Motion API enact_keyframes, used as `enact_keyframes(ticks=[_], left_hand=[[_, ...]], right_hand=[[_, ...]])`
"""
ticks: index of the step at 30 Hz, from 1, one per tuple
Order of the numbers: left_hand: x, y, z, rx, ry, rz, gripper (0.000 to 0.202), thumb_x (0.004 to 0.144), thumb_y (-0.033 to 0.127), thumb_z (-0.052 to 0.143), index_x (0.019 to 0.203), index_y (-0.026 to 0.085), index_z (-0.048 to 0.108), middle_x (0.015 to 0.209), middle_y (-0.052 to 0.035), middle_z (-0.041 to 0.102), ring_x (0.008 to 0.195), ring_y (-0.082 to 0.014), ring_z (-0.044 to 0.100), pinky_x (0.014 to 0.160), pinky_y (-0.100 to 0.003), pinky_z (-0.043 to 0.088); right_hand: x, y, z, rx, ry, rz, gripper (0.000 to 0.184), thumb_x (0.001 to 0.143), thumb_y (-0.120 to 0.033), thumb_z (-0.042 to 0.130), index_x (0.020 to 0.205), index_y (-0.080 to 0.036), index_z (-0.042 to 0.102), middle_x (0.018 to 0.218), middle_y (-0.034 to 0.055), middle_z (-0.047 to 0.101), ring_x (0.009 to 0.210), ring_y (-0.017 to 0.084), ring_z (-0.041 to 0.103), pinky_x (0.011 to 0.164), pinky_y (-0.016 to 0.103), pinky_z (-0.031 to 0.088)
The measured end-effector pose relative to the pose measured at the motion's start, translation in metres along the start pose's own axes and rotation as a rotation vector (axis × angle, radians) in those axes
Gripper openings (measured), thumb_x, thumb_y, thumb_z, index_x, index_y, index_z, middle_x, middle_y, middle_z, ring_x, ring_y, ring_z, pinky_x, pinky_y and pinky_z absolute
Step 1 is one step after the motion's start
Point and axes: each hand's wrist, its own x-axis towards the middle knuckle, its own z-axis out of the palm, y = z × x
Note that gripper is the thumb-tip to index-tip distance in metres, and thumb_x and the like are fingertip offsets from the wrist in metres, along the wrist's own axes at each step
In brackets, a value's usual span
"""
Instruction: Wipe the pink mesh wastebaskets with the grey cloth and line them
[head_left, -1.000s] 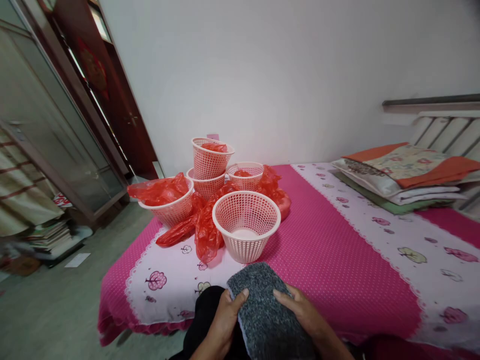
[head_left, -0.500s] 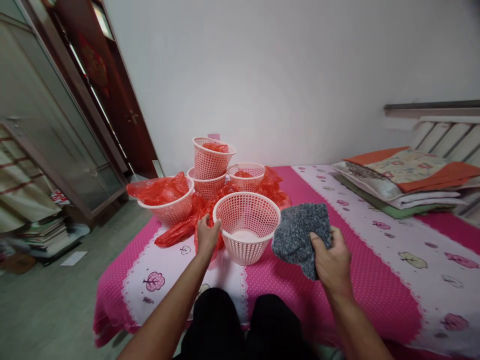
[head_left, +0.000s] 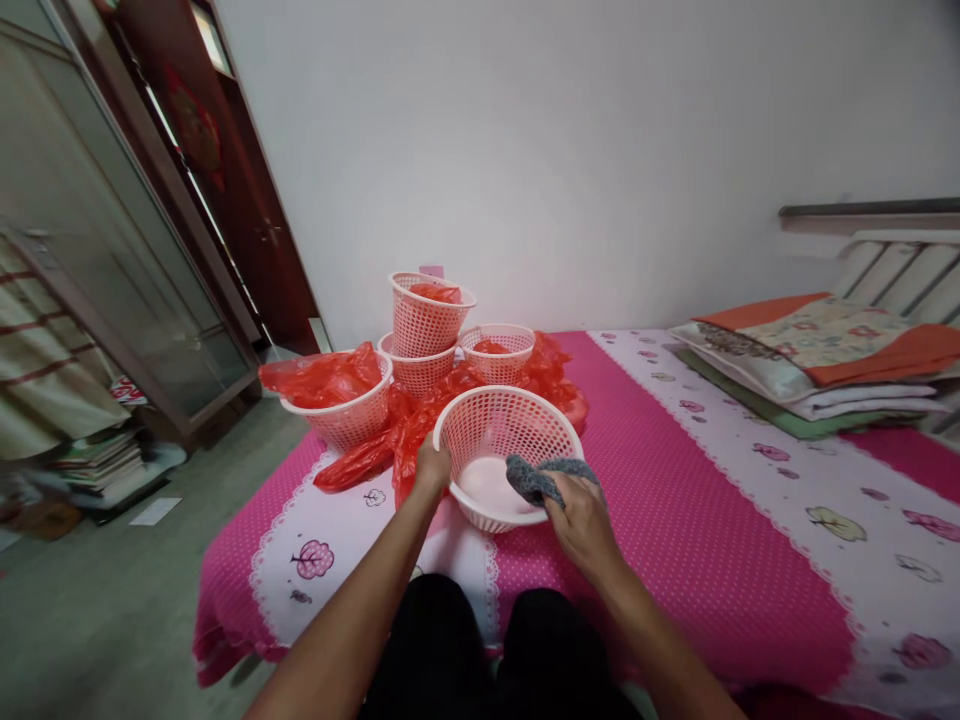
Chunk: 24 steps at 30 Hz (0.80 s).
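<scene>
Left hand (head_left: 433,468): grip clamped on the front basket (head_left: 487,425), left rim | Right hand (head_left: 582,515): grip clutching grey cloth (head_left: 531,482) at right rim!

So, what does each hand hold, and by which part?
Left hand: the front basket, by its left rim. Right hand: the gray cloth, by its bunched near side.

I see by soft, greyish light, brightest in slivers beside the door (head_left: 251,205). The basket (head_left: 487,478) casts only a faint shadow. The wall (head_left: 562,150) dims toward the upper right; at my left, the stacked books (head_left: 97,465) look smeared.
</scene>
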Motion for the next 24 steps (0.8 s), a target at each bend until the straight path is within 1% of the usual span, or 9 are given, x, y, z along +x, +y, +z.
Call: enact_keyframes(ticks=[3,6,9,11,13,15,18,20,24], left_hand=[[-0.025,0.003,-0.007,0.097,0.003,-0.144,0.039,0.084,0.003,0.058,0.116,0.019,0.072,0.113,-0.0079,0.08,0.106,-0.0261,0.075,0.099,-0.038,0.057],[-0.046,0.009,-0.01,0.151,0.025,-0.098,0.049,0.079,0.0,0.055,0.12,0.021,0.072,0.118,-0.0065,0.079,0.114,-0.0258,0.074,0.107,-0.038,0.056],[-0.064,0.012,-0.005,0.129,0.032,-0.022,0.055,0.077,0.001,0.052,0.127,0.017,0.07,0.124,-0.0098,0.078,0.12,-0.0273,0.072,0.114,-0.043,0.053],[-0.074,0.012,-0.001,0.103,0.03,0.03,0.059,0.078,0.002,0.051,0.133,0.017,0.068,0.131,-0.0107,0.076,0.126,-0.0277,0.07,0.118,-0.045,0.05],[-0.082,0.012,0.003,0.087,0.035,0.066,0.062,0.08,0.005,0.052,0.139,0.017,0.066,0.138,-0.0114,0.074,0.134,-0.028,0.067,0.123,-0.046,0.046],[-0.088,0.011,0.004,0.082,0.047,0.071,0.063,0.083,0.009,0.053,0.145,0.016,0.062,0.145,-0.0135,0.07,0.14,-0.0295,0.063,0.125,-0.047,0.044],[-0.095,0.008,0.001,0.072,0.047,0.067,0.065,0.089,0.015,0.053,0.154,0.013,0.054,0.152,-0.0179,0.065,0.145,-0.0319,0.059,0.125,-0.05,0.044],[-0.098,0.004,-0.002,0.069,0.045,0.086,0.066,0.089,0.016,0.053,0.155,0.012,0.052,0.155,-0.0187,0.063,0.148,-0.0324,0.056,0.126,-0.051,0.043],[-0.103,-0.002,-0.006,0.079,0.044,0.115,0.067,0.085,0.013,0.054,0.151,0.016,0.058,0.153,-0.0154,0.065,0.149,-0.032,0.055,0.129,-0.051,0.04]], right_hand=[[-0.002,-0.007,-0.014,0.061,0.057,0.166,0.035,0.095,-0.04,0.051,0.107,-0.02,0.076,0.095,0.0098,0.08,0.089,0.028,0.071,0.085,0.039,0.053],[0.017,-0.023,-0.025,0.181,0.228,0.253,0.039,0.095,-0.045,0.052,0.112,-0.018,0.075,0.097,0.0097,0.08,0.086,0.027,0.072,0.083,0.038,0.055],[0.045,-0.048,-0.023,0.254,0.381,0.204,0.04,0.097,-0.038,0.053,0.125,-0.016,0.072,0.109,0.0117,0.079,0.101,0.028,0.072,0.095,0.041,0.056],[0.06,-0.068,-0.012,0.229,0.39,0.062,0.042,0.098,-0.027,0.05,0.135,-0.017,0.068,0.124,0.0137,0.076,0.117,0.028,0.068,0.106,0.045,0.052],[0.069,-0.086,0.006,0.114,0.235,-0.166,0.05,0.094,-0.013,0.048,0.142,-0.018,0.064,0.139,0.0138,0.07,0.129,0.028,0.062,0.115,0.048,0.047],[0.073,-0.101,0.025,-0.073,-0.096,-0.377,0.058,0.09,-0.005,0.052,0.145,-0.019,0.063,0.151,0.013,0.064,0.132,0.028,0.059,0.114,0.048,0.048],[0.074,-0.113,0.043,-0.347,-0.459,-0.546,0.06,0.094,-0.007,0.061,0.152,-0.018,0.057,0.164,0.0122,0.053,0.129,0.03,0.059,0.104,0.046,0.053],[0.075,-0.115,0.044,-0.45,-0.516,-0.604,0.057,0.099,-0.013,0.06,0.156,-0.018,0.054,0.166,0.0122,0.051,0.128,0.03,0.058,0.102,0.045,0.053],[0.083,-0.113,0.034,-0.554,-0.482,-0.629,0.056,0.101,-0.008,0.048,0.157,-0.018,0.053,0.16,0.0131,0.058,0.127,0.029,0.058,0.1,0.043,0.051]])
